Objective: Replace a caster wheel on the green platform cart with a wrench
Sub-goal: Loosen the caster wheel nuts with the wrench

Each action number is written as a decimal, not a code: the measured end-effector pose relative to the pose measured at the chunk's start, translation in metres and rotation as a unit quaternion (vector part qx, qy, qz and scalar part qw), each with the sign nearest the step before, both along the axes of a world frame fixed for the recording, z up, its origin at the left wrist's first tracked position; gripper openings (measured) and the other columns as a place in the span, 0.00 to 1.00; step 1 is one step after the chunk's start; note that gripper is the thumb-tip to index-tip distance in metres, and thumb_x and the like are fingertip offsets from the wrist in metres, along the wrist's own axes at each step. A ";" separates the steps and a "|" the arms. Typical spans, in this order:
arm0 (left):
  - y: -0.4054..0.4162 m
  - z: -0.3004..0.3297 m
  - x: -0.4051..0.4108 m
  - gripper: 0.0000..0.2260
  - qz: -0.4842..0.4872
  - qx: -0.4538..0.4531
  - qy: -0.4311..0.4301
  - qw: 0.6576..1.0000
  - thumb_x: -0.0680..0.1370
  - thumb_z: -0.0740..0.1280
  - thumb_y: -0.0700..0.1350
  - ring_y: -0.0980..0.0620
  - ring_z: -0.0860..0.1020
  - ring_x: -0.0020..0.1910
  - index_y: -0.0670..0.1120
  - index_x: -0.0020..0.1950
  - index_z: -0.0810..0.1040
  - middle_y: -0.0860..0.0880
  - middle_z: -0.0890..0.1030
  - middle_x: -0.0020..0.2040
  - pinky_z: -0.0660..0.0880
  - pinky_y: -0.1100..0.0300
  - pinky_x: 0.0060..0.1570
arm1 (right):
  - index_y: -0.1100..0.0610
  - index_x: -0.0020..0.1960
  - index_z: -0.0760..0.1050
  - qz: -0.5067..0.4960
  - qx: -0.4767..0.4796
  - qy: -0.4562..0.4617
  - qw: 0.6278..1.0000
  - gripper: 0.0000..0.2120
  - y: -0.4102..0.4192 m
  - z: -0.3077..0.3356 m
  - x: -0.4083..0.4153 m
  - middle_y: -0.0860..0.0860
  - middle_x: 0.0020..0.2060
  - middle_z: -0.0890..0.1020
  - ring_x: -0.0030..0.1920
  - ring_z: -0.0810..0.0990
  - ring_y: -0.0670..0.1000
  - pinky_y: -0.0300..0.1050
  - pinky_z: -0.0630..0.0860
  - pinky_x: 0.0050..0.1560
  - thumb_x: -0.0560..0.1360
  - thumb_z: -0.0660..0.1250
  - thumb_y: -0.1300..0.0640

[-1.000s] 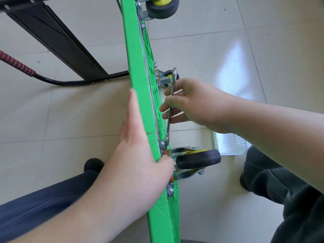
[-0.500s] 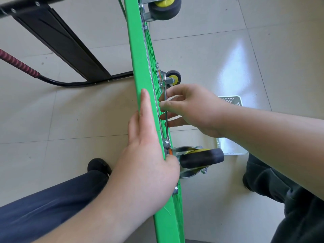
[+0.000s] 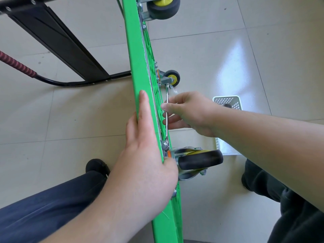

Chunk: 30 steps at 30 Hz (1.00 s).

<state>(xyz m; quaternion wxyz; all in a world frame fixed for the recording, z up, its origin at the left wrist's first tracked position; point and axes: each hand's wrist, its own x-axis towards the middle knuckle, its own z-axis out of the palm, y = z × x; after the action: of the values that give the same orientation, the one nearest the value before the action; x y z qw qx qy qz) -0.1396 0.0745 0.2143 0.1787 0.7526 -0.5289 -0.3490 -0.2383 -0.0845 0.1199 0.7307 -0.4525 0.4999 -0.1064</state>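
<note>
The green platform cart (image 3: 138, 64) stands on its edge, running from the top of the view to the bottom. My left hand (image 3: 145, 155) lies along its top edge with straight fingers, thumb by the mount of the nearest caster wheel (image 3: 199, 159). My right hand (image 3: 189, 113) grips the shaft of a silver wrench (image 3: 167, 95). The wrench's lower end sits on a nut (image 3: 164, 143) at that caster's mounting plate. Two more casters show farther along the underside, one small and distant (image 3: 172, 77) and one at the top (image 3: 163, 7).
A white perforated basket (image 3: 228, 102) stands on the tiled floor behind my right forearm. The cart's black folded handle (image 3: 57, 37) with a red grip (image 3: 15, 63) lies on the floor to the left. My legs and shoes frame the cart below.
My right hand swung the wrench shaft in against the cart's underside, then out again away from it. My left hand slid slightly forward along the edge.
</note>
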 end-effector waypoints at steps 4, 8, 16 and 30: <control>-0.001 -0.001 0.000 0.46 -0.003 -0.006 -0.014 1.000 0.79 0.66 0.44 0.50 0.69 0.76 0.67 0.76 0.31 0.69 0.42 0.78 0.70 0.54 0.70 | 0.66 0.63 0.78 -0.008 0.026 0.010 1.000 0.15 0.000 -0.005 0.003 0.65 0.57 0.83 0.47 0.88 0.61 0.55 0.85 0.52 0.80 0.71 0.58; -0.001 0.000 -0.001 0.45 -0.004 -0.007 -0.016 1.000 0.79 0.66 0.44 0.50 0.69 0.76 0.69 0.73 0.31 0.70 0.42 0.76 0.71 0.53 0.70 | 0.65 0.61 0.78 -0.018 0.013 0.028 0.999 0.14 0.001 -0.005 0.006 0.64 0.54 0.84 0.45 0.88 0.60 0.53 0.86 0.47 0.80 0.72 0.58; 0.001 0.004 0.001 0.44 -0.008 0.000 -0.007 1.000 0.80 0.66 0.44 0.51 0.70 0.74 0.66 0.77 0.34 0.69 0.43 0.75 0.71 0.57 0.66 | 0.65 0.47 0.80 0.009 -0.128 0.045 0.991 0.13 0.009 0.012 0.007 0.67 0.43 0.80 0.40 0.85 0.62 0.61 0.86 0.47 0.78 0.72 0.54; -0.006 0.015 0.002 0.54 0.011 0.074 0.001 0.997 0.76 0.67 0.41 0.52 0.80 0.41 0.75 0.71 0.25 0.73 0.50 0.72 0.74 0.62 0.33 | 0.61 0.47 0.80 0.135 -0.376 0.024 0.916 0.13 0.037 0.061 -0.020 0.59 0.38 0.84 0.43 0.83 0.63 0.61 0.81 0.49 0.81 0.67 0.51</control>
<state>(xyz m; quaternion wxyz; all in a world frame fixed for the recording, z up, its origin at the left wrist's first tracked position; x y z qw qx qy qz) -0.1373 0.0683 0.2290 0.1269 0.7690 -0.4932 -0.3863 -0.2578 -0.0470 0.1808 0.5018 -0.7594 0.3750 -0.1759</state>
